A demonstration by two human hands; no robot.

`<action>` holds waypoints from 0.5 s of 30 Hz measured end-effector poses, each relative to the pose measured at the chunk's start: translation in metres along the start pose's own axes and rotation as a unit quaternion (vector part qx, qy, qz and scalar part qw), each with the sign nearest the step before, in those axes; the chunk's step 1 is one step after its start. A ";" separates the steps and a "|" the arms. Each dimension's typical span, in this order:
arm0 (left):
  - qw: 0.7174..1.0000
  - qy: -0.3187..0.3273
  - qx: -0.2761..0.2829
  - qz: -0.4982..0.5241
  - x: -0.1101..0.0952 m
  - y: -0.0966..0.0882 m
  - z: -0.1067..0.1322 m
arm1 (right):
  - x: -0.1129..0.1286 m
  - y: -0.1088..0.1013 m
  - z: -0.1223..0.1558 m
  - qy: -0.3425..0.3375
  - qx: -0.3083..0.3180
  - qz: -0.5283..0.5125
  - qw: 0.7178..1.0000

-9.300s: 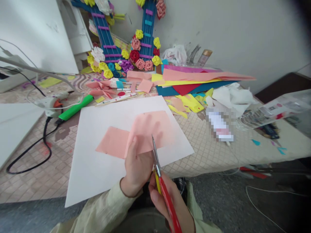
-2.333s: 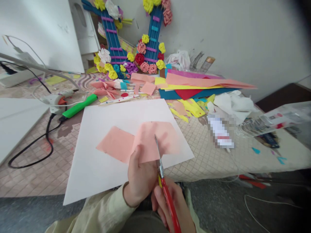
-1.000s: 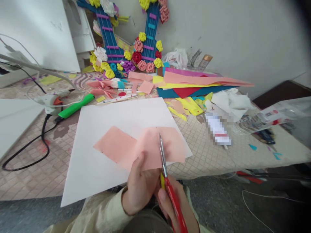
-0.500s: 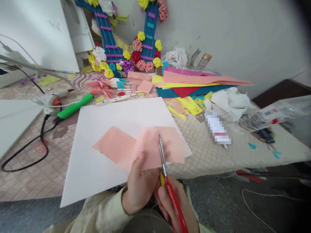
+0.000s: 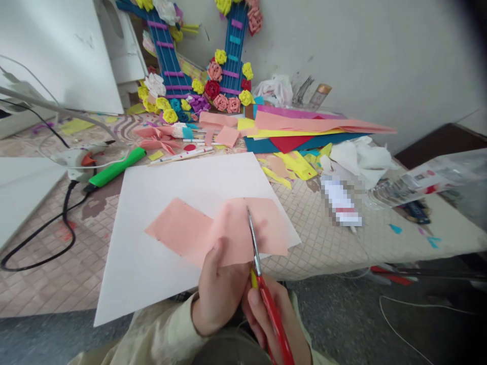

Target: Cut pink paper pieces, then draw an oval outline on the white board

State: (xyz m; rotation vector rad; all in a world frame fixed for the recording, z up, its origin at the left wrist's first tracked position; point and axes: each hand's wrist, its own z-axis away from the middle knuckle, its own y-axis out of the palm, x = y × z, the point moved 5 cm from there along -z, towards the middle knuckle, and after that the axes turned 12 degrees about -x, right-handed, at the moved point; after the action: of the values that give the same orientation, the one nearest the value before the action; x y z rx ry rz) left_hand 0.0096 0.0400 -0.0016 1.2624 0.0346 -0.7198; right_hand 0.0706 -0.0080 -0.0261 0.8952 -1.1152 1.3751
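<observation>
My left hand [image 5: 220, 296] pinches the near edge of a pink paper sheet [image 5: 178, 233] and holds it up over a large white sheet [image 5: 167, 187]. The thumb lies on top of the pink paper. My right hand [image 5: 277, 324] is wrapped round the red handles of a pair of scissors [image 5: 262, 284]. Their metal blades point away from me and cross the pink paper near its middle. The blades look almost closed.
A stack of coloured paper sheets [image 5: 304, 129] and yellow scraps [image 5: 297, 165] lie at the back. Blue cardboard shapes with paper roses [image 5: 213, 86] lean on the wall. A green marker [image 5: 114, 170], a glue gun [image 5: 81, 162] with its black cable, and crumpled white paper [image 5: 361, 154] surround the sheet.
Over the last second the scissors and pink paper have barely moved. Compared with 9.3 s ago, the pink paper and both hands sit a little lower and to the right.
</observation>
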 end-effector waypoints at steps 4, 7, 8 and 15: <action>0.999 0.026 -0.020 0.013 -0.001 -0.003 -0.002 | 0.000 -0.001 0.000 -0.001 -0.017 0.004 1.000; 0.999 0.036 -0.021 0.013 -0.001 -0.002 -0.002 | 0.000 -0.002 -0.001 0.003 -0.019 0.015 1.000; 0.999 0.037 -0.020 0.012 -0.002 -0.001 -0.002 | 0.000 -0.002 -0.001 0.008 -0.013 0.019 1.000; 0.999 0.043 -0.024 0.006 -0.007 0.003 -0.002 | 0.001 -0.002 -0.001 0.008 -0.016 0.030 0.999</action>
State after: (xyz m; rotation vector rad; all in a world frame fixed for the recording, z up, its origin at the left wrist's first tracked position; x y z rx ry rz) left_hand 0.0061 0.0450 0.0028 1.2466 0.1144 -0.6496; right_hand 0.0729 -0.0067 -0.0252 0.8333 -1.1568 1.4075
